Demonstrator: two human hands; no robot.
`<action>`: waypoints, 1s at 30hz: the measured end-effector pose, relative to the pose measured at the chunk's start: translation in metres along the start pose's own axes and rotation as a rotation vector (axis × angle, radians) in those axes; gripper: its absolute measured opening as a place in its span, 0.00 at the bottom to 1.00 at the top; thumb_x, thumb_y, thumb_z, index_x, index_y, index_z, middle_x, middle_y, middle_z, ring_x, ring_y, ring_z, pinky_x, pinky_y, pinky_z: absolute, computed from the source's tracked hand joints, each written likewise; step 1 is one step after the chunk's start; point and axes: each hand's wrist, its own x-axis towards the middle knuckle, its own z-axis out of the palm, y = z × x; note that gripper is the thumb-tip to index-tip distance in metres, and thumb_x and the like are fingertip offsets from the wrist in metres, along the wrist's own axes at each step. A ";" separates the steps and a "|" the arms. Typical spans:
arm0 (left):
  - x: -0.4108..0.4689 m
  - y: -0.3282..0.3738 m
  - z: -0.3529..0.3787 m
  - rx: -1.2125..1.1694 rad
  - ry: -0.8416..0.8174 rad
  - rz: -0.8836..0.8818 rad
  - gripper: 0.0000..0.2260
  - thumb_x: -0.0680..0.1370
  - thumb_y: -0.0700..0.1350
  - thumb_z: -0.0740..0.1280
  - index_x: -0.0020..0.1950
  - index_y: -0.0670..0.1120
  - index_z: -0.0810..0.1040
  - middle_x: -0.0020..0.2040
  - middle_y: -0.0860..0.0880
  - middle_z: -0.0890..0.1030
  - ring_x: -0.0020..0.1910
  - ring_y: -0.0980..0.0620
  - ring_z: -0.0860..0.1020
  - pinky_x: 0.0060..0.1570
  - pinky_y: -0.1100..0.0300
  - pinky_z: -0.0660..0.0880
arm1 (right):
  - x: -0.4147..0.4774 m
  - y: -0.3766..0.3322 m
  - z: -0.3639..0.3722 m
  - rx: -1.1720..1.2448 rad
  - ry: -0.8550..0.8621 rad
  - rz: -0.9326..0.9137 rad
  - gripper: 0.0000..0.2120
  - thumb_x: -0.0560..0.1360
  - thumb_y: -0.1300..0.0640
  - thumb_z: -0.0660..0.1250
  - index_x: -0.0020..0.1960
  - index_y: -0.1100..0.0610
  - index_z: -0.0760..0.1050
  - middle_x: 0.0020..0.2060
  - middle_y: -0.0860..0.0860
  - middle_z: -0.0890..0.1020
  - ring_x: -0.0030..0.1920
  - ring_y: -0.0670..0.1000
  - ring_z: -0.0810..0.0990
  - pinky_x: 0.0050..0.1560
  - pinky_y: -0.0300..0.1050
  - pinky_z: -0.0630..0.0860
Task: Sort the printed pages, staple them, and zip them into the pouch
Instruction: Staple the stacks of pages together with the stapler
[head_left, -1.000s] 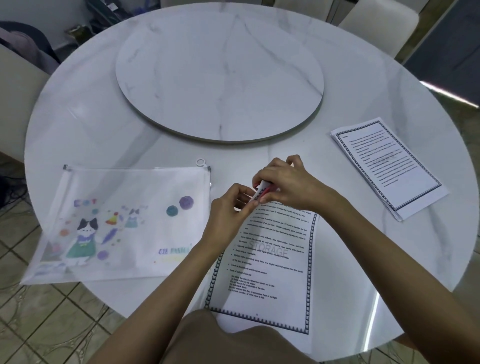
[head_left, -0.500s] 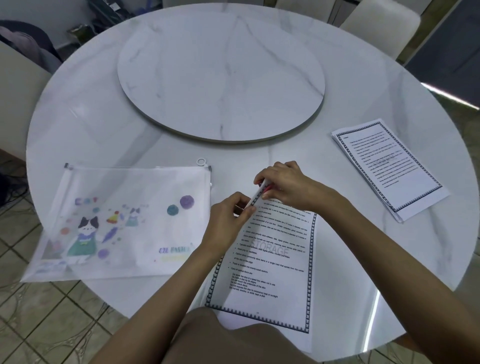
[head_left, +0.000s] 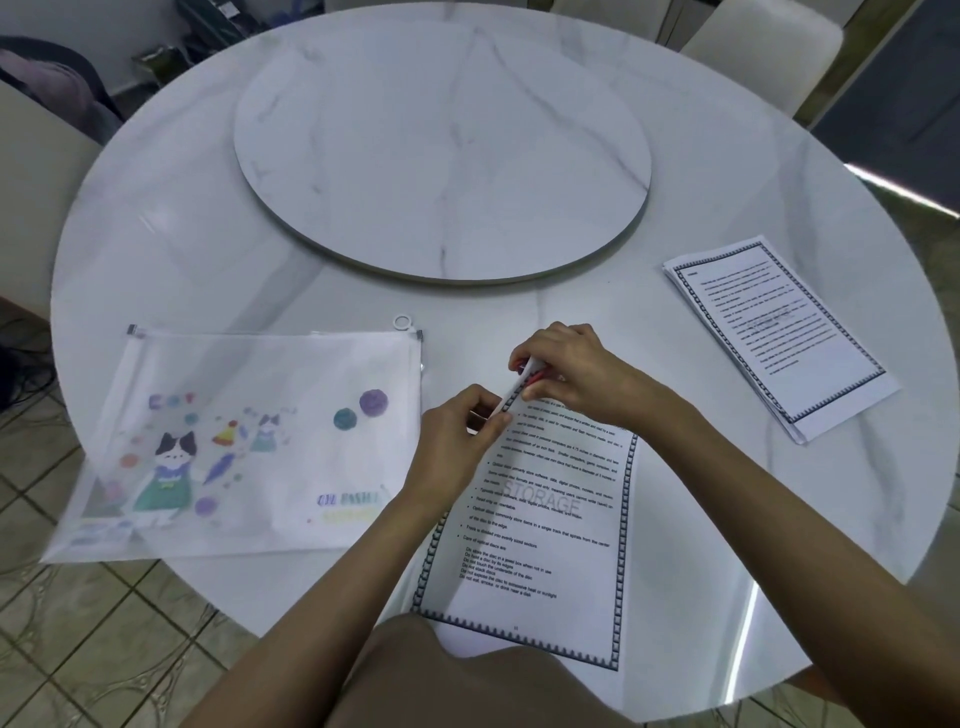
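Right hand (head_left: 576, 371) angled in from the right, grip clamped on a small white-and-red stapler (head_left: 527, 371) at the top-left corner of the printed pages (head_left: 545, 519), left hand (head_left: 457, 441) just beside it, grip pinching that corner, pages flat on the marble surface (head_left: 208, 234), pouch (head_left: 249, 441) lying left of them.

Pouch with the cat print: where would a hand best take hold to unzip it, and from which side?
Pinch the ring pull at the pouch's far right corner, coming from above on the right. The pouch lies flat on the table, so its faces offer little grip, while the ring sticks out beyond the zip edge, likely to be drawn leftward.
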 end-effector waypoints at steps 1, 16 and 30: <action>0.000 0.000 0.000 0.000 0.002 0.002 0.06 0.76 0.46 0.67 0.40 0.53 0.73 0.38 0.57 0.79 0.38 0.60 0.77 0.36 0.75 0.71 | 0.000 0.000 0.001 -0.011 0.020 -0.003 0.14 0.75 0.56 0.67 0.59 0.57 0.74 0.53 0.50 0.78 0.59 0.49 0.70 0.57 0.34 0.51; 0.001 -0.003 0.000 -0.015 0.029 0.004 0.07 0.76 0.46 0.67 0.39 0.53 0.72 0.39 0.55 0.79 0.39 0.58 0.78 0.37 0.73 0.72 | -0.004 0.004 0.021 -0.045 0.216 -0.069 0.08 0.67 0.56 0.68 0.45 0.57 0.78 0.38 0.48 0.81 0.44 0.45 0.73 0.56 0.27 0.52; 0.009 -0.009 0.005 -0.012 0.053 -0.030 0.04 0.78 0.47 0.65 0.43 0.51 0.73 0.40 0.55 0.79 0.39 0.57 0.78 0.36 0.73 0.72 | -0.006 0.010 -0.005 0.178 0.152 0.101 0.18 0.72 0.61 0.70 0.60 0.58 0.73 0.49 0.47 0.74 0.56 0.51 0.73 0.62 0.43 0.66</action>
